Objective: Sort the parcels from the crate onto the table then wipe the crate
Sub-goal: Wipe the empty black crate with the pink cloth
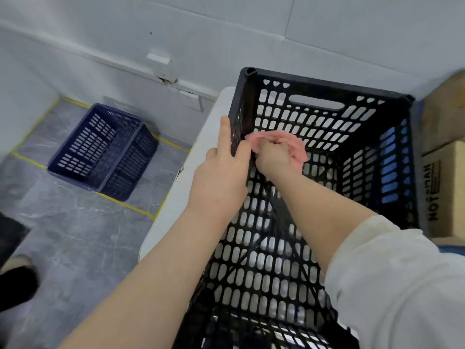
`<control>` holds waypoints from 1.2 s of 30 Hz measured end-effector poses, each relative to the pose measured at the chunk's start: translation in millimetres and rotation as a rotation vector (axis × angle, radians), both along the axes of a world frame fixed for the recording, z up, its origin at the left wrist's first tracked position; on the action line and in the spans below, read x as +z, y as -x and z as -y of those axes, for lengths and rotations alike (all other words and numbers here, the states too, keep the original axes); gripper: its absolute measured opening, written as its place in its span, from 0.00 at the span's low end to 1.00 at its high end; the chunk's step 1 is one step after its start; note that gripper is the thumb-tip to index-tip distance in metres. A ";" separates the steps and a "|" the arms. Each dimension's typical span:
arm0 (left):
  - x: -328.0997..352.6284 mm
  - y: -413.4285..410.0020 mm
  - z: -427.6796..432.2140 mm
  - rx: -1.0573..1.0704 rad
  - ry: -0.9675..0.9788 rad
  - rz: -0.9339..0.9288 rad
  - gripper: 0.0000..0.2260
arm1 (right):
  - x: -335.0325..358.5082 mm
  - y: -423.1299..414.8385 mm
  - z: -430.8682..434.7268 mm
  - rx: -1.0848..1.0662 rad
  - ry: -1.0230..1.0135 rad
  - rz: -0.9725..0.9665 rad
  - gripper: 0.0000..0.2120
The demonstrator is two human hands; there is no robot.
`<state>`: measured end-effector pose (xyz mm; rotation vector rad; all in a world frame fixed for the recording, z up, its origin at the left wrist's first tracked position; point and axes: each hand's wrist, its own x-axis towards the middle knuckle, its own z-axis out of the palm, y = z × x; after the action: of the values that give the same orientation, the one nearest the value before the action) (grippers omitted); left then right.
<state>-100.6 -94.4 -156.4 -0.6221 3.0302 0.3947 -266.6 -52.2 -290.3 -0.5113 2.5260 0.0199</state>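
A black perforated crate (pixel 324 96) stands on a white table (pixel 201 152), and I look straight down into it. My left hand (pixel 224 170) grips the top rim of the crate's left wall, thumb inside and fingers outside. My right hand (pixel 273 157) is inside the crate, closed around a crumpled pink cloth (pixel 289 143) that is pressed against the inner face of the left wall near the far corner. No parcels lie inside the crate.
Cardboard boxes (pixel 442 187) are stacked against the crate's right side. A dark blue crate (pixel 100 152) sits on the grey floor to the left, inside yellow tape lines. A white wall with a socket (pixel 191 100) runs behind. A dark shoe (pixel 17 280) shows at the lower left.
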 end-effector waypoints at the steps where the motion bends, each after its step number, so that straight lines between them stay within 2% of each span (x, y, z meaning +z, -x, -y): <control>1: 0.2 -0.2 -0.1 -0.004 0.007 0.002 0.29 | -1.4 -1.3 -2.7 0.089 -0.073 -0.011 0.29; 4: 1.1 0.2 0.0 -0.010 0.018 -0.004 0.26 | 0.6 -10.2 -7.5 0.385 -0.179 -0.149 0.28; 7: 1.6 1.0 0.1 -0.007 0.019 0.002 0.24 | 9.1 -32.7 -11.1 0.497 -0.191 -0.210 0.28; 11: 0.8 1.6 0.8 -0.009 0.036 0.013 0.22 | 10.2 -78.9 -28.3 0.651 -0.083 -0.226 0.26; 14: 2.6 1.4 0.0 -0.010 0.040 0.023 0.21 | 8.0 -107.9 -49.1 0.718 0.167 -0.278 0.27; 16: 3.6 1.7 -0.5 -0.003 0.028 0.028 0.23 | 12.4 -129.7 -68.8 0.731 0.151 -0.094 0.29; 20: 5.2 1.1 -1.3 -0.004 -0.006 0.026 0.25 | 15.0 -193.3 -106.1 0.699 0.152 0.296 0.25; 23: 4.8 0.5 -0.4 -0.013 0.003 0.008 0.25 | 37.1 -215.2 -119.7 0.636 0.186 0.711 0.20; 28: 3.3 0.9 0.8 -0.018 0.006 0.004 0.25 | 67.7 -181.9 -111.0 0.239 0.057 1.175 0.16; 30: 3.2 0.9 0.4 -0.010 -0.001 0.005 0.26 | 82.6 -145.9 -94.2 0.285 0.030 1.003 0.15; 31: 2.7 1.2 0.7 -0.005 -0.003 0.004 0.26 | 89.8 -123.6 -86.5 0.277 0.074 0.821 0.14; 34: 0.7 1.6 1.3 0.002 -0.004 -0.005 0.25 | 115.9 -64.3 -73.2 0.042 0.294 0.184 0.13; 36: -0.4 1.5 1.6 -0.009 -0.011 -0.019 0.24 | 117.7 -34.8 -70.6 -0.118 0.385 -0.128 0.11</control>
<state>-102.1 -95.9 -156.9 -0.6070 3.0455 0.4188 -231.8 18.4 -172.6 -0.5205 2.6919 -0.5007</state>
